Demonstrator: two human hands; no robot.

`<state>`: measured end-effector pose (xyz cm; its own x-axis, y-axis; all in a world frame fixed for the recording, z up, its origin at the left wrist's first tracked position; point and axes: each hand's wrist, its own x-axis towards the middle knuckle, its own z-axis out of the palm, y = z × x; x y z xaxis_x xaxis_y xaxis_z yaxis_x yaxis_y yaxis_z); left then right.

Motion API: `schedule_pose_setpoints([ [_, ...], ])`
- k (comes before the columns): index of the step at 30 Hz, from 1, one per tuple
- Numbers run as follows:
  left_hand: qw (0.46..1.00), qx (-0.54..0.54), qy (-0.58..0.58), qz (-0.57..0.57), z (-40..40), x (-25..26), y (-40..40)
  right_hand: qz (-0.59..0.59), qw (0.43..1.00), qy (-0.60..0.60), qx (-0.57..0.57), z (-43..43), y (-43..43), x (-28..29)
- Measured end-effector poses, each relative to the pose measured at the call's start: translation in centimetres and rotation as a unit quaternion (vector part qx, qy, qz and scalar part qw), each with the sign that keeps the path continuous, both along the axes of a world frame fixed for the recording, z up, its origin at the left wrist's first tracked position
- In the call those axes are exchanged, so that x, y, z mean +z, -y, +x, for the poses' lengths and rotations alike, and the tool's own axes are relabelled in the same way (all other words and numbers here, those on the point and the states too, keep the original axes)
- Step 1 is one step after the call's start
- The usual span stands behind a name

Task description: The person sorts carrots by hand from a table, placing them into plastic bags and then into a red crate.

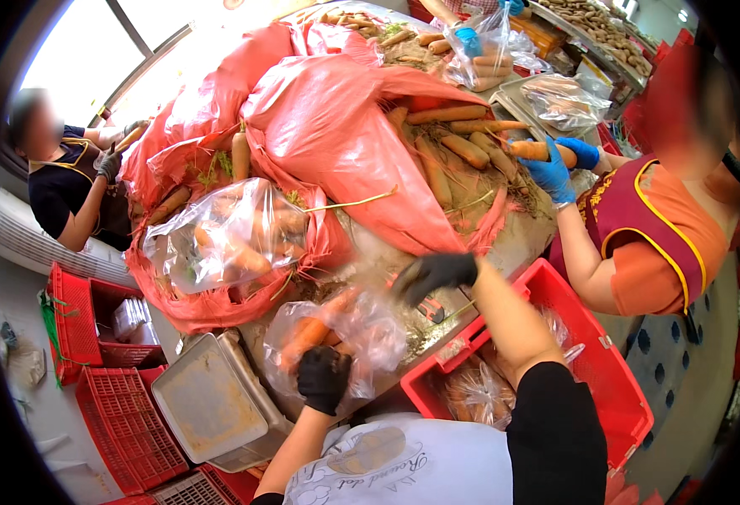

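Note:
My left hand (324, 379), in a black glove, is closed on the near edge of a clear plastic bag (370, 353) with carrots (307, 341) in it. To the right of that bag, my right hand (430, 278), also black-gloved, is blurred over the worktable; its fingers point left, and whether they hold anything cannot be told. Just below it lies a tool with orange-red handles (432, 310). A second clear bag of carrots (237, 237) rests on a pink woven sack beyond my left hand.
Open pink sacks (345, 139) spill carrots (465, 151) over the table. A red crate (597, 379) with bagged produce stands at my right, a metal scale (209, 398) and red crates (130, 423) at left. A blue-gloved co-worker (635, 233) holds a carrot at right; others work farther off.

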<state>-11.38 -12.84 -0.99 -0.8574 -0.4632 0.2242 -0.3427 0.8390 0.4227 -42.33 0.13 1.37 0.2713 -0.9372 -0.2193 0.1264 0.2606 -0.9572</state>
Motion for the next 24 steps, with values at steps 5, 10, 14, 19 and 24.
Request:
schedule_pose_setpoints([
  [5,0.998,-0.007,-0.007,-0.057,-0.4,-1.3,0.2,0.035,0.850,-0.252,-0.462,-11.9,1.0,0.3],
  [10,0.999,-0.025,0.037,0.004,-0.5,0.4,0.9,0.260,0.657,-0.505,-0.496,-14.1,4.0,-5.7],
  [14,0.988,-0.069,0.048,0.128,0.2,0.7,3.1,0.268,0.679,-0.544,-0.414,-16.7,2.9,-6.3],
  [19,0.980,0.058,-0.086,0.172,4.6,2.5,4.4,0.135,0.792,-0.163,-0.572,-14.7,-1.0,0.9],
  [24,0.969,0.127,-0.192,0.094,5.9,5.2,5.2,0.037,0.734,-0.024,-0.678,-9.5,-8.4,-1.1],
])
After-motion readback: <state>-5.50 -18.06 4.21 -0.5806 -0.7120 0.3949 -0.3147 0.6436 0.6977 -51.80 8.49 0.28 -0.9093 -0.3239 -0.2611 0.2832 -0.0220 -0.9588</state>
